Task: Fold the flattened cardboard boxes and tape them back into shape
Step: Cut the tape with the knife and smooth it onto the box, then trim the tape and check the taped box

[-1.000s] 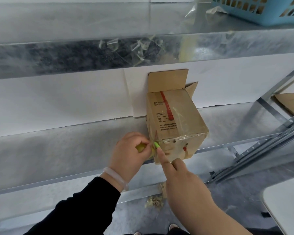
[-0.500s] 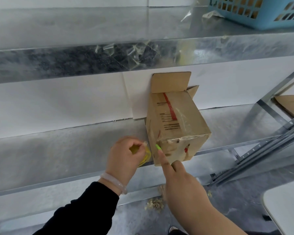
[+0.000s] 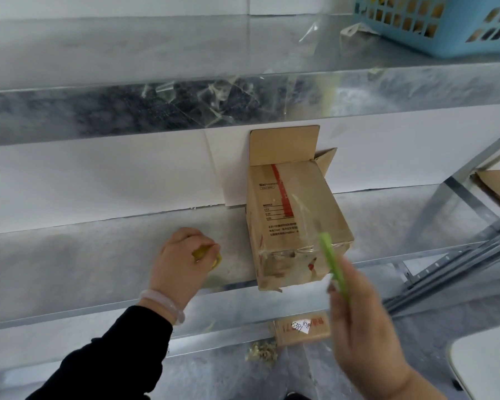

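The cardboard box (image 3: 296, 223) lies on the shelf (image 3: 84, 269), mid-frame, near end taped, far flaps open. The left hand (image 3: 182, 255) curls round a yellow thing (image 3: 199, 252), maybe tape. The right hand (image 3: 367, 327) pinches a green stick (image 3: 331, 261), maybe a cutter. Best now, I think: rub the tape down flat.

A blue basket (image 3: 445, 24) sits on the upper shelf (image 3: 127, 47), high and right of both grips. Below them lies a labelled block (image 3: 303, 327), perhaps wood, beside shavings (image 3: 261, 352).
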The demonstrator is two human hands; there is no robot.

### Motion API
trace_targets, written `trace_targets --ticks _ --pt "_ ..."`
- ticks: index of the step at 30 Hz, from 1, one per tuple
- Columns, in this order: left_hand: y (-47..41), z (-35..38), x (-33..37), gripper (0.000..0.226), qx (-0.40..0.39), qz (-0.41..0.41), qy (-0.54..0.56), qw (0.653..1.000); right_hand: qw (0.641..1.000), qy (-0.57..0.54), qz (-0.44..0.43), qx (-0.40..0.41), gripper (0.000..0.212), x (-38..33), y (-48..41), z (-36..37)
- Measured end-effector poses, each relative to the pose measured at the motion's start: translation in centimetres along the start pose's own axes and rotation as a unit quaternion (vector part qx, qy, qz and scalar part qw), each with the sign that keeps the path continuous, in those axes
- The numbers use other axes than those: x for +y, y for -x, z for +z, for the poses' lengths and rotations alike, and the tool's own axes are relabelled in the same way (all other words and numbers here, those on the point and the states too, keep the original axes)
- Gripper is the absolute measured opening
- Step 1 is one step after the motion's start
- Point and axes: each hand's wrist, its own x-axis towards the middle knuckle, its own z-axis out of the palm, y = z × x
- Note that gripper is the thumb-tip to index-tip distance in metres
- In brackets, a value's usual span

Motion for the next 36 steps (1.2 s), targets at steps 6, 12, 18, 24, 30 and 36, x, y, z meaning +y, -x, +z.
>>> trace_targets --ticks 6,12,18,24,30,36 --pt "-1.2 0.9 -1.6 0.017 0.065 0.05 -0.119 0.989 0.944 0.076 0.318 0.031 0.044 9.5 -2.0 -2.1" --pt "-0.5 2.7 -2.7 0.029 0.116 0.111 -0.249 0.955 0.899 0.152 0.376 -0.164 0.052 19.4 -4.6 0.8" --pt "1.9 5.8 -3.4 0.026 0.093 0.137 -0.286 0.944 0.888 0.279 0.264 -0.251 0.049 22.4 -3.8 3.4" --pt "3.7 5.6 -1.2 0.046 0.023 0.066 -0.234 0.97 0.935 0.058 0.323 -0.137 0.05 17.3 -4.4 1.5" --pt "4.0 4.8 9.7 0.053 0.106 -0.012 0.258 0.96 0.896 -0.327 0.3 -0.025 0.067 6.5 -4.8 0.4" --pt "3.8 6.5 14.7 0.085 0.071 -0.094 0.325 0.938 0.865 -0.372 0.337 -0.002 0.078 3.9 -6.1 2.8"
